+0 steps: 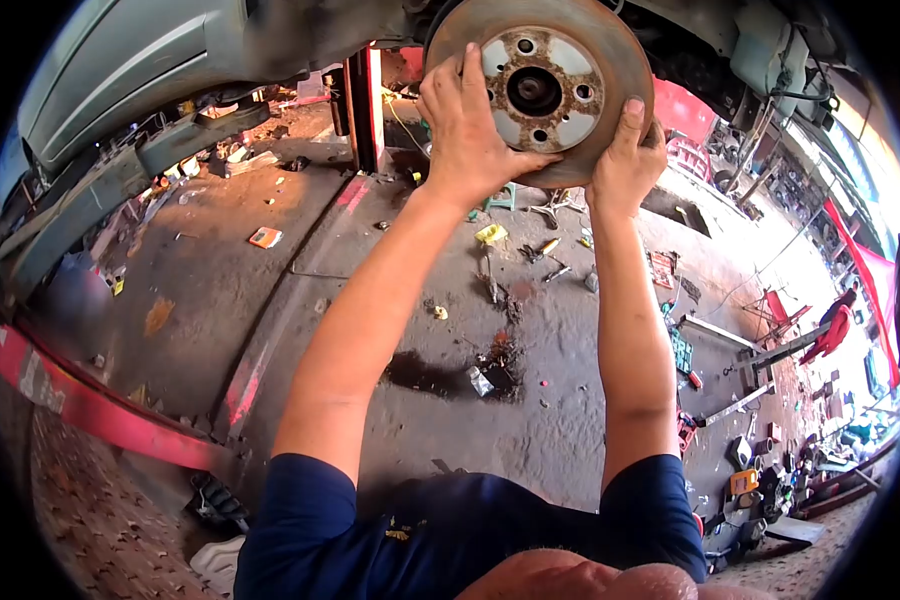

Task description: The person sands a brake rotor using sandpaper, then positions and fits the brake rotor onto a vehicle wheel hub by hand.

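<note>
At the top of the head view a brake disc [567, 118] stands upright, facing me. Its rim is rusty brown, with a grey-white centre, bolt holes and a dark round hub hole. My left hand [462, 135] grips its left side, fingers over the face and thumb along the lower edge. On the lower right rim is my right hand [625, 165], with the thumb in front and the other fingers going behind the edge. The disc sits under a raised vehicle [160, 60]; whether it rests on the hub behind cannot be made out.
A red lift post [366, 110] stands behind to the left, and a lift arm [80, 215] reaches under the vehicle. Hand tools [540, 250], a yellow piece [491, 234] and an oil stain [420, 372] lie on the floor. Parts and tool cases [745, 482] crowd the right side.
</note>
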Available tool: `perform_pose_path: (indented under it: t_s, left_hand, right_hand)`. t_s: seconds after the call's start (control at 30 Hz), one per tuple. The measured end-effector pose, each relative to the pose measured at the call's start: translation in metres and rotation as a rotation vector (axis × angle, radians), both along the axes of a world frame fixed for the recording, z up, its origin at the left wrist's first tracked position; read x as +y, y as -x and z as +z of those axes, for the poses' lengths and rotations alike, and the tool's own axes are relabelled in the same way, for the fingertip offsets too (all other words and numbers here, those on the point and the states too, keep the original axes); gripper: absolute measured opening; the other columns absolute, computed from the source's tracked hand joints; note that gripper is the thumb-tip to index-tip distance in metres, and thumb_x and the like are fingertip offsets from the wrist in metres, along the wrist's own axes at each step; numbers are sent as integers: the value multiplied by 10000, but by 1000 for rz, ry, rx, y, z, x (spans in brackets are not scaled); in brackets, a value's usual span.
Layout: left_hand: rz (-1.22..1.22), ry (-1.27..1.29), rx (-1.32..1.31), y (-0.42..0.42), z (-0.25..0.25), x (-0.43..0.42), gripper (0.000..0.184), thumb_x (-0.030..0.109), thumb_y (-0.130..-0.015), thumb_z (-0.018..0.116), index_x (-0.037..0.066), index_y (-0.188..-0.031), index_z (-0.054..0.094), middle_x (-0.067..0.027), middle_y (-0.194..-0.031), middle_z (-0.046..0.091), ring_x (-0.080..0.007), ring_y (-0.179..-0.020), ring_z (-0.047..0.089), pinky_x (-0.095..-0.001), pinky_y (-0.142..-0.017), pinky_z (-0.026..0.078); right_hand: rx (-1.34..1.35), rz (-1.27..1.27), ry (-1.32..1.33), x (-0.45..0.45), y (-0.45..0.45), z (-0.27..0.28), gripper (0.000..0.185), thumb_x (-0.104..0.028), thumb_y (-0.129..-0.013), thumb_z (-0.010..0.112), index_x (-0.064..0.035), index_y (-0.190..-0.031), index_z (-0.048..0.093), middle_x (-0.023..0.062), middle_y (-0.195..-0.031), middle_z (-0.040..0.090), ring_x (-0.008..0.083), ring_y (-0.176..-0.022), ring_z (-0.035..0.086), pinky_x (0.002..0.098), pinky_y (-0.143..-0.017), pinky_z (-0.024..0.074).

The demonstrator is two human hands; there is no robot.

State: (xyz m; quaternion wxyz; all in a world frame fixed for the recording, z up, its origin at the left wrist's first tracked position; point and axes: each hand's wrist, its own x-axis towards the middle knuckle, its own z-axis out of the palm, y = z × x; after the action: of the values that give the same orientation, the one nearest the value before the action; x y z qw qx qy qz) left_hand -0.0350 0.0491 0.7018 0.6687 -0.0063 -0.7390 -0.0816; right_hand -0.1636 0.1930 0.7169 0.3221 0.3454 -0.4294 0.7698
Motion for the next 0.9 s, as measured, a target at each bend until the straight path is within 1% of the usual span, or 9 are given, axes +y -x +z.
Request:
perform_pose_path:
  t_s: [0.2,0.3,0.4,0.5,0.63,0.8,0.83,0.87,0.9]
  left_hand:
    - [-53,73,73,8,-2,-18,1566,573,-492,1060,-1,-1677,212,-274,-1545,335,-481,-1436,298,-607,-1213,288]
    - [-15,159,109,14,2,-27,1531,639,-544,1012,-17,-1666,203,-302,-1494,400,-480,-1365,367,-620,-1157,313]
    - [-49,188,123,23,2,-36,1540,573,-510,1044,-13,-1666,212,-304,-1500,394,-489,-1369,364,-615,-1154,311]
    - [-37,170,83,27,2,-39,1563,610,-509,1043,23,-1688,202,-276,-1516,393,-464,-1405,359,-597,-1182,297]
    - [-47,183,112,33,0,-43,1564,655,-479,1035,16,-1674,254,-261,-1500,424,-454,-1399,378,-584,-1165,328]
    - [-61,240,322,57,4,-52,1532,709,-441,1018,4,-1633,364,-214,-1471,473,-411,-1384,420,-548,-1141,377]
    - [-133,241,332,56,3,-52,1444,583,-467,1042,7,-1616,383,-218,-1486,489,-420,-1359,431,-563,-1127,359]
    - [-137,233,323,53,0,-51,1444,583,-467,1042,7,-1616,383,-218,-1486,489,-420,-1359,431,-563,-1127,359]
    - [-120,185,247,47,-2,-48,1292,583,-628,968,114,-1666,358,-244,-1575,421,-434,-1434,401,-581,-1201,336]
  right_hand:
    - [2,38,16,-10,0,-8,599,-506,-1078,679,84,-1174,720,139,-1065,751,211,-962,669,370,-909,529]
    - [30,-40,25,-16,6,-12,632,-540,-1076,666,80,-1188,705,147,-1083,744,228,-982,670,381,-925,527]
    - [23,-216,-35,-12,4,-7,622,-521,-1082,655,82,-1234,684,195,-1131,735,294,-1033,686,406,-958,525]
    - [330,-554,-197,2,16,17,567,-443,-1083,652,89,-1279,667,289,-1203,711,458,-1123,679,489,-1027,508]
    - [226,-424,-352,8,18,42,549,-452,-1076,664,55,-1285,690,275,-1189,730,463,-1136,686,495,-1014,517]
    - [280,-517,-338,5,24,47,547,-477,-1064,674,37,-1248,702,255,-1147,741,455,-1088,702,483,-969,534]
    - [261,-515,-346,4,24,46,548,-483,-1062,675,36,-1235,704,252,-1137,741,454,-1071,704,480,-957,538]
    - [253,-517,-355,5,24,44,548,-483,-1062,675,36,-1235,704,252,-1137,741,454,-1071,704,480,-957,538]
    - [237,-520,-380,6,21,43,551,-489,-1060,676,34,-1231,706,251,-1132,742,457,-1069,704,483,-954,539]
